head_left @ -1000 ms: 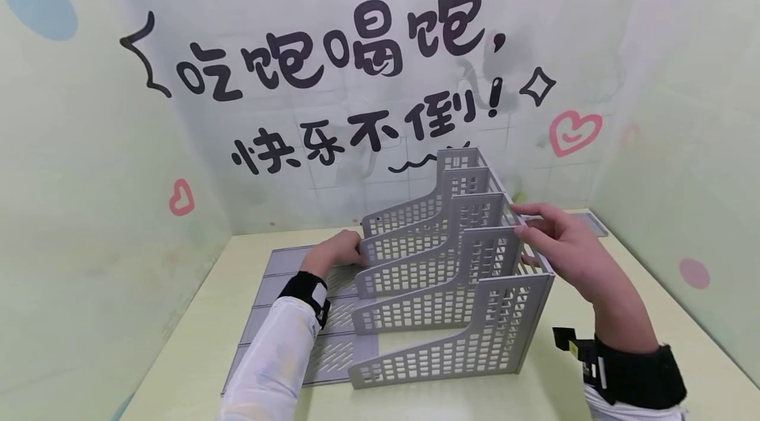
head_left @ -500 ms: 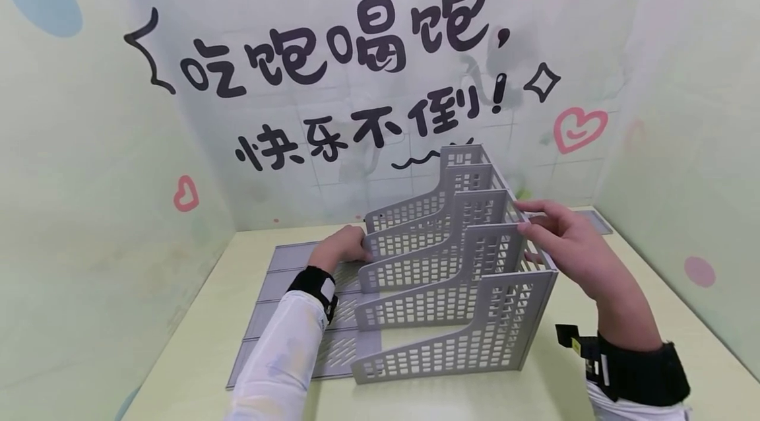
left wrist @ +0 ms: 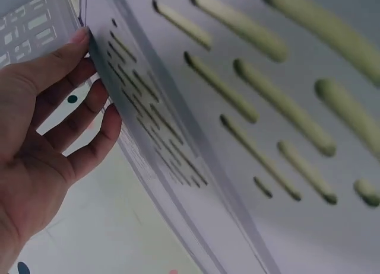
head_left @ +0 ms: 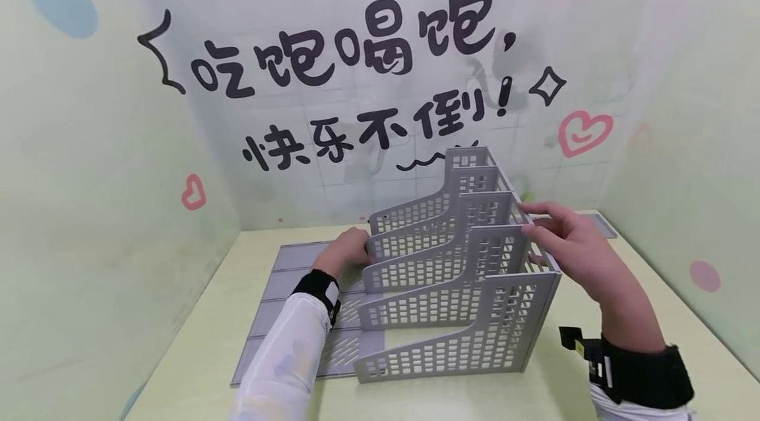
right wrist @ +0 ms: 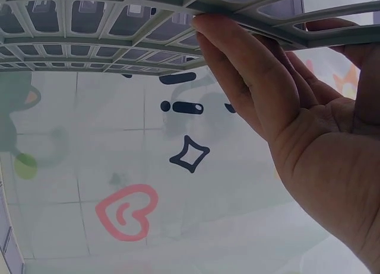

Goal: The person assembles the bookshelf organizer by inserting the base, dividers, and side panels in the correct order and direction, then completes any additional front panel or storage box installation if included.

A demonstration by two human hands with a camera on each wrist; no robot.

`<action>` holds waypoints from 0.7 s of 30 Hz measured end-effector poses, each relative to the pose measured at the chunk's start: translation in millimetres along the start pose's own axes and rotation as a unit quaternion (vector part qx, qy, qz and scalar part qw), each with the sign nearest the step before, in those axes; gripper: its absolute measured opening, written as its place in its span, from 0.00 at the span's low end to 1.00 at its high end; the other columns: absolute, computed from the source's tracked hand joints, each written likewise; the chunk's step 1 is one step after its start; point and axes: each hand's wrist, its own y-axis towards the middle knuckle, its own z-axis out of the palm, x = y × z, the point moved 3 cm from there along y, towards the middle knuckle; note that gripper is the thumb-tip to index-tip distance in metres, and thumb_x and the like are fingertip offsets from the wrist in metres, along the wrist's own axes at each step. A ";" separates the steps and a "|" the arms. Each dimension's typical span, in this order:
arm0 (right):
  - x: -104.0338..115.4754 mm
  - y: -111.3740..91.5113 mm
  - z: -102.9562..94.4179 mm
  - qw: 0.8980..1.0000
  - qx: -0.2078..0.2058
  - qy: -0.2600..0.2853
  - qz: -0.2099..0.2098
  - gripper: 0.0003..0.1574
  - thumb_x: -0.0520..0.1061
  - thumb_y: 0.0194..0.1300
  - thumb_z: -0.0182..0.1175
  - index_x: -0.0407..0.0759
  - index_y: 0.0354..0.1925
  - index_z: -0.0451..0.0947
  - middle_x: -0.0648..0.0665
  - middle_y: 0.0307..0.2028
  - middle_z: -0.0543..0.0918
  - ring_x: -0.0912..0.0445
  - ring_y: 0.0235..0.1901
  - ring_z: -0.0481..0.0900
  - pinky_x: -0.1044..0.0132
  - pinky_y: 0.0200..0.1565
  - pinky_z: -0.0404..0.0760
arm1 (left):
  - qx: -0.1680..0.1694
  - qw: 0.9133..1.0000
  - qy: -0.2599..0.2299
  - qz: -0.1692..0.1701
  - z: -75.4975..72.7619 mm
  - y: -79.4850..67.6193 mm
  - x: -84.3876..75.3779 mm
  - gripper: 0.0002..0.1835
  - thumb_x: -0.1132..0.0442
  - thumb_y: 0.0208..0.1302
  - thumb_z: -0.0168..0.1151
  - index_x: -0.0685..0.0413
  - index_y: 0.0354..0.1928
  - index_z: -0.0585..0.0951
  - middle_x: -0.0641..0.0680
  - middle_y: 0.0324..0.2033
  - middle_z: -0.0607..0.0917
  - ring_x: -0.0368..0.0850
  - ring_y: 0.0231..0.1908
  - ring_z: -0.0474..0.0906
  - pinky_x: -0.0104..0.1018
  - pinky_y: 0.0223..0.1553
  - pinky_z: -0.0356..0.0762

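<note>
A pale gray rack (head_left: 475, 262), upright between both hands' fingers, could skew if the left hand (head_left: 353, 249), whose pinch cannot be confirmed, pushes the slotted panel (head_left: 286, 284) unevenly while the right hand (head_left: 572, 243) grasps its top rear edge. Beyond the left fingertips, perforated dividers (head_left: 483, 305) climb from low fronts to tall backs.

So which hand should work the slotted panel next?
Probably the left hand: it touches the edge of the slotted panel, while the right hand grips the rack near its top.
</note>
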 end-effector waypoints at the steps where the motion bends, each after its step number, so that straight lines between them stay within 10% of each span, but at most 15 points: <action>1: -0.6 -0.2 -0.1 1.000 0.000 0.005 0.001 0.33 0.46 0.82 0.57 0.38 0.78 0.66 0.35 0.57 0.88 0.66 0.42 0.87 0.67 0.44 0.90 | 0.000 1.000 -0.002 0.002 -0.7 0.8 0.6 0.09 0.61 0.61 0.80 0.56 0.36 0.88 0.53 0.29 0.88 0.43 0.28 0.77 0.37 0.33 0.75; 21: -0.3 0.8 2.8 1.000 0.004 0.004 0.002 0.34 0.47 0.82 0.57 0.38 0.78 0.65 0.34 0.58 0.87 0.66 0.42 0.87 0.67 0.44 0.90 | -0.005 1.000 -0.021 -0.010 9.2 -3.0 0.9 0.10 0.63 0.61 0.77 0.57 0.42 0.87 0.55 0.35 0.89 0.46 0.33 0.77 0.42 0.41 0.79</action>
